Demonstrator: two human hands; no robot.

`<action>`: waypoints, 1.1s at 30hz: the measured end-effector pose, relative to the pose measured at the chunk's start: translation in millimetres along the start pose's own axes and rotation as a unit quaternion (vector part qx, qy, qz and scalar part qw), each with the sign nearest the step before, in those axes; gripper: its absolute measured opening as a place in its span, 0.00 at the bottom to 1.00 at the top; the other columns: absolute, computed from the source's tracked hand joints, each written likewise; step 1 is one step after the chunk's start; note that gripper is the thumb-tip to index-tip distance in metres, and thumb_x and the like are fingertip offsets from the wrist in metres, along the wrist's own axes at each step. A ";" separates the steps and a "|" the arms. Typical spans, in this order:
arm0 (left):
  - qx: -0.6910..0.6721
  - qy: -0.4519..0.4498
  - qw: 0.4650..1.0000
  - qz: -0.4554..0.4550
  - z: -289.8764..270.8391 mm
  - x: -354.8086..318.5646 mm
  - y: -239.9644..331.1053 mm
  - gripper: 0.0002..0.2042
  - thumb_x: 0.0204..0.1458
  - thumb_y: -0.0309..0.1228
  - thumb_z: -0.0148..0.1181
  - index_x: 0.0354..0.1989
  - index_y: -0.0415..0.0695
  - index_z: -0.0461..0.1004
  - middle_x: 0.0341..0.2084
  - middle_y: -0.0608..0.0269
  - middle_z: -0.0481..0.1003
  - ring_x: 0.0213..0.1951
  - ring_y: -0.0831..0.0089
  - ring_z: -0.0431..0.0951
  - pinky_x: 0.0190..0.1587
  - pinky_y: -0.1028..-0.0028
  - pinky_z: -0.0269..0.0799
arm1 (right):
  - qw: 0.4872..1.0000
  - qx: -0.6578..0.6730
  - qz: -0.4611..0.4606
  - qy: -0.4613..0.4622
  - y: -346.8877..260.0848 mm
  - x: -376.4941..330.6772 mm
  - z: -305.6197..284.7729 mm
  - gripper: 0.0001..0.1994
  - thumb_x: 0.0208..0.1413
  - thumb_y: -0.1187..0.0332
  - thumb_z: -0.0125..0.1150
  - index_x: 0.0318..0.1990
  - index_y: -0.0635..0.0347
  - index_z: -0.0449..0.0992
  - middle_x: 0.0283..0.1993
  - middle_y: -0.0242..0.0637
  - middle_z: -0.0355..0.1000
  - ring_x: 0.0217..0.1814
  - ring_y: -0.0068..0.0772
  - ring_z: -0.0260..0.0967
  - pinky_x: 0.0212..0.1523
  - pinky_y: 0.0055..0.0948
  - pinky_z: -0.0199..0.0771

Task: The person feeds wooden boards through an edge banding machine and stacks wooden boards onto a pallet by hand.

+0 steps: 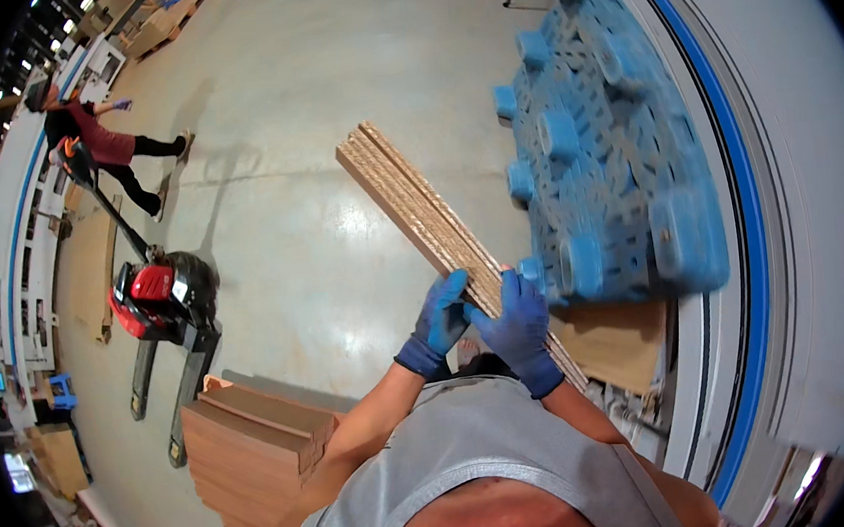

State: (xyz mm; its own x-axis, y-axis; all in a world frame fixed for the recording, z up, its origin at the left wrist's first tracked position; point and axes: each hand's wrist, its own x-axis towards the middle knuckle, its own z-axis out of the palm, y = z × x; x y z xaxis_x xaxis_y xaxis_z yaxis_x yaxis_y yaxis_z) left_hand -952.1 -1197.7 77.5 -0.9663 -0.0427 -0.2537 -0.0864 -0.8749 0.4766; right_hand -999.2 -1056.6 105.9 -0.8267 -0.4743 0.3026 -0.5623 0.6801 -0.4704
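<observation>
A bundle of long, narrow particleboard strips (406, 200) slants across the space before my body, its far end pointing up and left. My left hand (439, 314), in a blue work glove, grips the bundle's left side. On the right side my right hand (516, 324), gloved the same way, is closed around the strips close to my chest. The two hands are almost touching. Past my right hand, the near ends of the strips run down beside my right forearm.
Blue plastic pallets (613, 146) stand at the right by a white machine with a blue rail (736, 186). A red and black pallet truck (159, 297) is at left, with stacked brown boards (257, 439) nearer me. Another person (95, 136) walks at far left.
</observation>
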 end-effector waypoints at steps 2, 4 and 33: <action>-0.005 0.011 1.000 0.011 -14.5 57.5 32.9 0.25 0.66 0.47 0.55 0.63 0.41 0.67 0.59 0.55 0.73 0.60 0.62 0.74 0.64 0.60 0.70 | 1.000 -0.004 -0.007 -0.021 11.4 65.0 28.6 0.40 0.40 0.49 0.76 0.59 0.61 0.69 0.40 0.43 0.72 0.39 0.47 0.71 0.41 0.46 0.70; -0.029 0.012 0.999 0.024 -38.7 128.4 61.0 0.27 0.65 0.47 0.55 0.65 0.40 0.65 0.61 0.53 0.71 0.62 0.61 0.72 0.65 0.59 0.68 | 0.999 -0.009 -0.020 -0.025 28.5 136.5 59.5 0.41 0.40 0.48 0.76 0.60 0.61 0.68 0.40 0.43 0.71 0.41 0.46 0.70 0.40 0.46 0.69; 0.089 0.008 0.995 -0.034 -251.0 859.0 369.3 0.22 0.66 0.43 0.57 0.62 0.43 0.67 0.58 0.62 0.72 0.61 0.70 0.72 0.64 0.60 0.68 | 0.957 0.271 0.063 -0.087 296.5 832.0 451.5 0.34 0.41 0.52 0.74 0.55 0.63 0.73 0.43 0.49 0.79 0.43 0.49 0.79 0.44 0.41 0.80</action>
State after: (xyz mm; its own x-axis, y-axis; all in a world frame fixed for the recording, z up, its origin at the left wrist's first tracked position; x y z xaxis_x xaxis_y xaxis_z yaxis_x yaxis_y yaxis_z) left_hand -1753.2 -1678.6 -175.7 -0.9531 0.0051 -0.3026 -0.1942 -0.7771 0.5986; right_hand -1845.9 -1502.0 -156.1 -0.8450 -0.5264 0.0944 -0.3283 0.3712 -0.8686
